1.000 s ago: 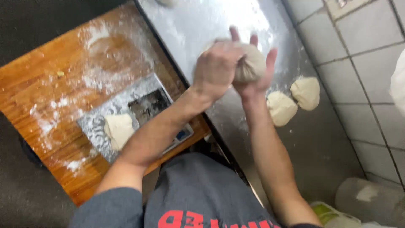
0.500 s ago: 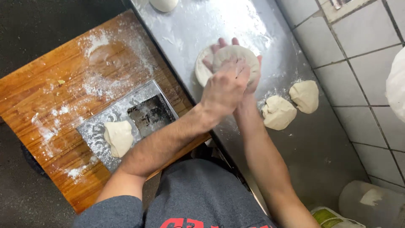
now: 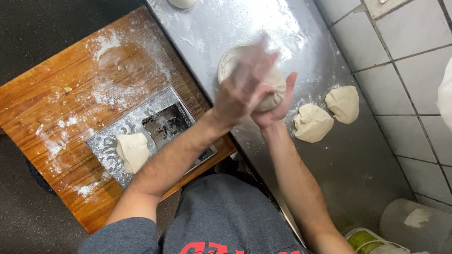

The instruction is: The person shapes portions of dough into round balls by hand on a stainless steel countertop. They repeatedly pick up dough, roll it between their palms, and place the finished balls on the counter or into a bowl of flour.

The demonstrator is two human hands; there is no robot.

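We see the left hand [image 3: 245, 87] blurred, fingers spread and laid flat over the top of a round, flattened piece of dough [image 3: 270, 89], while the right hand [image 3: 275, 106] cups the same dough from beneath, its fingers open and curled up along the dough's far side. The dough sits between the two palms, over the middle of the floured steel bench [image 3: 339, 164], and we cannot tell whether it touches the steel. Part of a pale round disc [image 3: 228, 61] shows just behind the left hand on the bench surface. Toward the wall-side edge of the bench lie two dough balls, the nearer one [image 3: 313, 123] just beside the right wrist and the other [image 3: 343, 103] touching or nearly touching it, closer to the tiled wall [image 3: 405, 80]. Another lump of dough [image 3: 181, 3] is cut off at the far edge of the bench. To the left stands a floured wooden table [image 3: 52, 108] with a metal scale [image 3: 162, 124] on it, and one dough portion [image 3: 133, 150] rests on the scale's plate.
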